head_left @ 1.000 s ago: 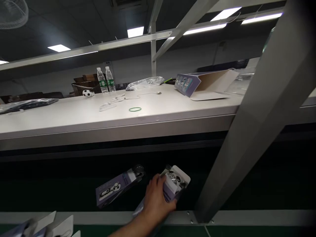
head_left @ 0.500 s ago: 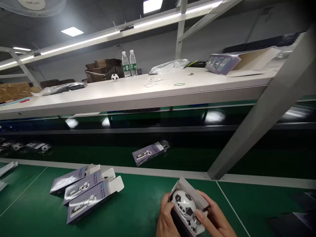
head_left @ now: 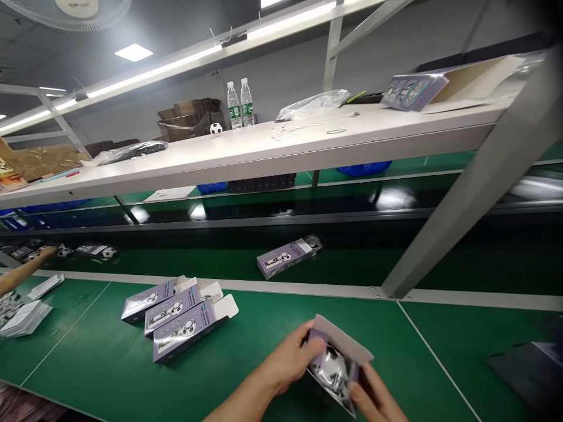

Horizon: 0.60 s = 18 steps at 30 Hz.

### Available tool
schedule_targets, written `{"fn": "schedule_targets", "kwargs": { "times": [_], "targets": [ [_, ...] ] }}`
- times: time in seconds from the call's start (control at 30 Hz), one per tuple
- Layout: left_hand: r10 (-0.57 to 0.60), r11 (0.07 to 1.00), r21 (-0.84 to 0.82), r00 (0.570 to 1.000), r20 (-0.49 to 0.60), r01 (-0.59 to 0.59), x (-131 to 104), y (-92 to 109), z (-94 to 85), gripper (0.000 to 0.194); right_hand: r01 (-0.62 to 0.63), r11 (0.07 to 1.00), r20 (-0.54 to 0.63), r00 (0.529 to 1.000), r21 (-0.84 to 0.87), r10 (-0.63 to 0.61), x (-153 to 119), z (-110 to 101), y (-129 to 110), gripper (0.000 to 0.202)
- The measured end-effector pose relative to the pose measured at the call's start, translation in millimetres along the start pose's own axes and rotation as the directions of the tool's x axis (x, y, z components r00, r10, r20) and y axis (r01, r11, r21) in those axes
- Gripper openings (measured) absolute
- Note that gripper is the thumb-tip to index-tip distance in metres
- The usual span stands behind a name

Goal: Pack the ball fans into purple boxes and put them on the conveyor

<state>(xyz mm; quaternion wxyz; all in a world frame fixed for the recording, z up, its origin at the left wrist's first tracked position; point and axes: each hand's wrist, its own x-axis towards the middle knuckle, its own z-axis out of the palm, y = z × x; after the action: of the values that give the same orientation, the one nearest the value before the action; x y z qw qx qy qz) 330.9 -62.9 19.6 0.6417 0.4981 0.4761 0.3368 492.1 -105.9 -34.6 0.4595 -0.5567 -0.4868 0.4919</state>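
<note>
Close in front of me, both hands hold one open box point(head_left: 345, 339), its white flap raised. Inside its open end sits a black-and-white soccer-ball-patterned item point(head_left: 331, 368), partly hidden by my fingers and the cardboard. My left hand point(head_left: 295, 355) grips the box's left side, its thumb pressed on a purple side flap. Around the right lower side of the same box curl the fingers of my right hand point(head_left: 377, 394). To the left, several purple boxes with open white flaps, the nearest box point(head_left: 185, 335) among them, lie side by side on the green table point(head_left: 255, 334).
Beyond the table rail, a purple box point(head_left: 284, 258) with a clear-wrapped piece lies on the green belt. A grey post point(head_left: 457, 187) rises at right under the white shelf point(head_left: 246, 161). Another person's arm point(head_left: 26, 272) reaches in at far left, near white papers point(head_left: 29, 319). Dark boxes point(head_left: 528, 375) lie right.
My left hand has shifted to the upper left of the box, its thumb now on a side flap. The view has swung left, bringing another person's arm into sight.
</note>
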Motion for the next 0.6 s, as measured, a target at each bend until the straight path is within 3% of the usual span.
{"fn": "schedule_targets", "kwargs": {
  "times": [0.1, 0.2, 0.27, 0.33, 0.4, 0.47, 0.53, 0.57, 0.6],
  "targets": [
    [0.016, 0.999, 0.044, 1.000, 0.026, -0.017, -8.4, -1.2, 1.2, 0.052, -0.061, 0.998, 0.028, 0.998, -0.027, 0.062, 4.4, 11.9, -6.4, 0.071],
    [0.043, 0.997, 0.059, 0.999, 0.021, -0.044, -12.4, -4.5, -0.2, 0.053, -0.027, 0.999, -0.015, 1.000, -0.045, 0.026, 12.8, 15.1, -17.9, 0.072],
    [0.191, 0.971, 0.153, 0.981, -0.037, -0.183, -9.5, -8.6, 0.6, 0.051, 0.070, 0.986, -0.059, 0.995, -0.149, -0.079, 16.7, 12.7, -21.1, 0.064],
    [0.420, 0.875, 0.307, 0.903, -0.094, -0.375, -5.6, -13.7, 1.5, 0.039, 0.212, 0.945, -0.086, 0.967, -0.249, -0.240, 18.5, 5.9, -18.5, 0.050],
    [0.572, 0.766, 0.410, 0.816, -0.083, -0.495, -4.2, -17.8, -0.7, 0.027, 0.404, 0.856, -0.058, 0.894, -0.324, -0.444, 18.7, -6.1, -12.4, 0.034],
    [0.594, 0.713, 0.436, 0.803, 0.038, -0.548, -6.6, -19.1, -7.7, 0.030, 0.597, 0.692, 0.095, 0.781, -0.406, -0.618, 17.6, -21.6, -6.8, 0.029],
    [0.584, 0.626, 0.490, 0.781, 0.222, -0.607, -11.1, -17.7, -17.9, 0.048, 0.730, 0.454, 0.326, 0.653, -0.510, -0.684, 15.1, -36.4, -5.8, 0.040],
    [0.565, 0.578, 0.517, 0.767, 0.304, -0.631, -13.2, -16.3, -22.9, 0.056, 0.761, 0.346, 0.423, 0.610, -0.549, -0.670, 13.5, -41.8, -7.3, 0.049],
    [0.546, 0.534, 0.544, 0.755, 0.363, -0.647, -15.0, -14.8, -27.4, 0.061, 0.764, 0.276, 0.475, 0.597, -0.584, -0.647, 11.7, -45.2, -10.2, 0.057]
  ]
}}
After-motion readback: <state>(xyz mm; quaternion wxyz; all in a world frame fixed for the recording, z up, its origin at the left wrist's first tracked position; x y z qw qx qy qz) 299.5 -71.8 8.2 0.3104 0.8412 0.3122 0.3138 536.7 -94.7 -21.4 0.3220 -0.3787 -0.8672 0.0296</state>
